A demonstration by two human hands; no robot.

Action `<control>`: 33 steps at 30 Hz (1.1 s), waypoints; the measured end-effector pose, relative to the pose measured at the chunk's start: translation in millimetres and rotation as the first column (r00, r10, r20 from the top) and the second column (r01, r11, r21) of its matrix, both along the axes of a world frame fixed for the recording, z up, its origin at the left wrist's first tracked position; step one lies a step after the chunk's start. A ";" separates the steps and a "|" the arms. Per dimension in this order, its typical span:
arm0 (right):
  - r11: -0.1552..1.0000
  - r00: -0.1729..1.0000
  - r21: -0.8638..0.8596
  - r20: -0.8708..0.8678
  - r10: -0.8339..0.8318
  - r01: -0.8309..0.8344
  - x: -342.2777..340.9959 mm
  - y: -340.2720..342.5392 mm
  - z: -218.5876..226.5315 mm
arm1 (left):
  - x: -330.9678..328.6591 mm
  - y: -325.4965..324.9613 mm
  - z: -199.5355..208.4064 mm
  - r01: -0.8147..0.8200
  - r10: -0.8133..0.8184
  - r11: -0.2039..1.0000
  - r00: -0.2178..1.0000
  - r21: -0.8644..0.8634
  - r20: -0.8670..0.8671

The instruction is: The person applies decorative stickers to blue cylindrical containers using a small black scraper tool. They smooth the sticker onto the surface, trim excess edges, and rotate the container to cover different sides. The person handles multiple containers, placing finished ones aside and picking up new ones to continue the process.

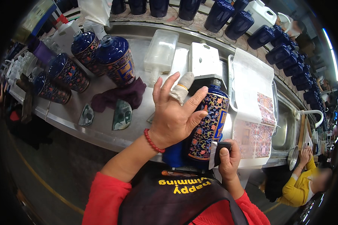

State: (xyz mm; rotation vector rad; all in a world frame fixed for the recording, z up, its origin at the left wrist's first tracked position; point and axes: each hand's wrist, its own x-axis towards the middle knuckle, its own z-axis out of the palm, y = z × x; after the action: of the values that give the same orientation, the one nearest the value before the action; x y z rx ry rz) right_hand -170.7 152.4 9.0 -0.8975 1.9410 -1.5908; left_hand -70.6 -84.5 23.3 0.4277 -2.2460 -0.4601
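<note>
A dark blue bottle (211, 108) with a flowery patterned band lies tilted in front of me, its neck pointing away. Over its upper left side is my left hand (172, 120), fingers spread, with the thumb and index tips at the bottle's surface. One finger of that hand wears a pale cloth finger cover (182, 87). Against the bottle's lower right side, my right hand (229, 161) pinches a flat black scraper-like piece (224, 148). A white strip (214, 154) shows beside that piece. What supports the bottle is mostly hidden.
Several patterned blue bottles (116, 60) stand at the left beside a purple cloth (118, 95) and two dark green pieces (122, 115). Patterned sheets (264, 108) under white paper lie on a tray at the right, near a sink (284, 129). Plain blue bottles line the back; a co-worker in yellow (296, 187) is far right.
</note>
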 end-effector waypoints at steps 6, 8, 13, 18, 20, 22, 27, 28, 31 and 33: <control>1.000 1.000 0.009 0.012 0.011 -0.011 1.4 -1.2 3.7 | -0.7 1.0 -1.3 0.001 -0.001 0.999 1.000 0.033 0.002; 1.000 1.000 0.015 0.004 0.011 -0.011 0.8 -1.4 3.7 | 0.3 -0.2 -0.8 -0.014 0.014 1.000 1.000 0.020 0.004; 1.000 0.996 0.021 -0.086 -0.019 0.021 -1.3 -0.7 3.0 | 17.9 15.8 10.6 0.165 -0.166 0.986 0.985 0.027 0.055; 0.975 0.944 -0.195 0.326 -0.043 0.111 -6.5 -2.9 3.4 | 45.8 49.7 27.6 0.368 -0.393 0.918 0.894 0.148 0.216; 0.955 0.905 -0.182 0.400 -0.147 0.236 -12.1 -5.9 4.2 | 48.9 60.2 29.7 0.383 -0.394 0.919 0.873 0.095 0.286; 0.947 0.940 -0.254 0.323 -0.108 0.196 -20.3 -9.1 5.1 | 41.8 71.9 25.3 0.365 -0.314 0.927 0.884 -0.091 0.347; 0.967 0.994 -0.235 0.076 -0.084 0.100 -39.7 -18.5 8.7 | 29.2 72.7 4.6 0.296 -0.181 0.902 0.920 -0.314 0.347; 0.972 0.996 -0.226 -0.037 -0.082 0.072 -42.4 -21.2 9.0 | 30.5 70.1 0.9 0.299 -0.202 0.908 0.927 -0.295 0.318; 0.989 0.919 -0.145 -0.391 -0.042 -0.017 -48.3 -26.0 11.0 | 37.2 64.2 -8.2 0.276 -0.244 0.943 0.953 -0.185 0.179; 0.996 0.855 -0.082 -0.518 -0.007 -0.041 -51.6 -30.1 12.5 | 42.9 62.5 -10.2 0.287 -0.276 0.956 0.950 -0.061 0.146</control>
State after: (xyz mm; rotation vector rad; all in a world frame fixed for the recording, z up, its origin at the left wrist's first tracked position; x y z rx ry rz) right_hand -222.4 122.2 21.5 -1.5061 2.2088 -1.5437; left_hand -27.7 -21.9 13.2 0.0962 -2.4620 -0.4956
